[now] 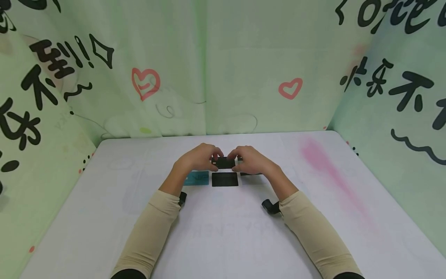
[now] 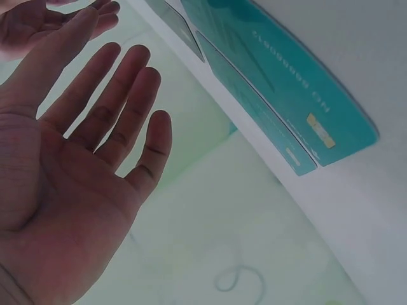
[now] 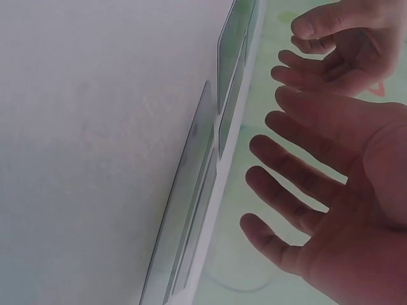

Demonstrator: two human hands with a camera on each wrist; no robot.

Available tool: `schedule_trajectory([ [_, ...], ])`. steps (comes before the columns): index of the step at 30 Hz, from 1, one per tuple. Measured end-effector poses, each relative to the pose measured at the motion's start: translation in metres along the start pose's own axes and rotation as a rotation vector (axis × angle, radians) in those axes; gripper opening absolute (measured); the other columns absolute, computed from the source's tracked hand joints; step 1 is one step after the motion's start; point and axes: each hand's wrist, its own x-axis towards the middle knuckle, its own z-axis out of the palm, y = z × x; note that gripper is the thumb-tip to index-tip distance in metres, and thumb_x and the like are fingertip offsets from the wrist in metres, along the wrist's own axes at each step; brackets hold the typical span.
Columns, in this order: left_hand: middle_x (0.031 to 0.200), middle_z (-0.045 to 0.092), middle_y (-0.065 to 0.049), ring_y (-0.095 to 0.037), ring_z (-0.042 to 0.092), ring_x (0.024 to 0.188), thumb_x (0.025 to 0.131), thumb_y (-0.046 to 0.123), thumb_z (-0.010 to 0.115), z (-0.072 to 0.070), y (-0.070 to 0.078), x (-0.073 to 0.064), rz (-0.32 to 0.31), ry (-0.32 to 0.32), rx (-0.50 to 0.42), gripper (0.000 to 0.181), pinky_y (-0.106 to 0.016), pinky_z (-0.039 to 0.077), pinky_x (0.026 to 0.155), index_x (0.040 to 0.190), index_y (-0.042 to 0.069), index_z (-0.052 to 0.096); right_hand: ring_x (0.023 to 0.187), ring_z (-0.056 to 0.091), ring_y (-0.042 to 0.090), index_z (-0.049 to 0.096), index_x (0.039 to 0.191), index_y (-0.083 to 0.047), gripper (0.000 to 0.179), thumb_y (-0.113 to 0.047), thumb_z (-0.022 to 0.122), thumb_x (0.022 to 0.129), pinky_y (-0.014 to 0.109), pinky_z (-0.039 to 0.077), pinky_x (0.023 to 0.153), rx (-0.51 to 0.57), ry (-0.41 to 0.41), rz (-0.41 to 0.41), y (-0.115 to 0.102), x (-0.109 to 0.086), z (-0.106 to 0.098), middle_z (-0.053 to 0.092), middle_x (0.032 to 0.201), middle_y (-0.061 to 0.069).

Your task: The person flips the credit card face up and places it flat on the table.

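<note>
Several flat cards lie in two rows on the white table. A black card of the far row shows between my two hands, and another black card lies nearer to me. My left hand hovers beside the far black card, over a teal card. Printed digits show on that teal card in the left wrist view. My right hand is on the other side, partly hiding a dark card. Both wrist views show bent, spread fingers with nothing held in the left hand or right hand.
The white table reaches back to a pale green curtain with red hearts and black lettering. Similar cloth hangs at both sides. A pink smear marks the tabletop at right. Black wrist devices show below the hands.
</note>
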Motion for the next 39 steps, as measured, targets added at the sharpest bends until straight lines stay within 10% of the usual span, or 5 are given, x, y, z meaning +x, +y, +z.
schedule_trajectory([
  [39, 0.114, 0.072, -0.009, -0.019, 0.065, 0.103, 0.085, 0.018, 0.087, 0.019, 0.01, -0.014, -0.005, -0.071, 0.031, 0.051, -0.037, 0.054, 0.094, 0.131, 0.006, 0.07, 0.11, 0.062, 0.026, 0.074, 0.124, -0.009, 0.05, -0.02, 0.09, 0.078, 0.043, 0.051, 0.097, -0.022, -0.071, 0.028, -0.006, -0.018, 0.012, 0.071, 0.115, 0.005],
])
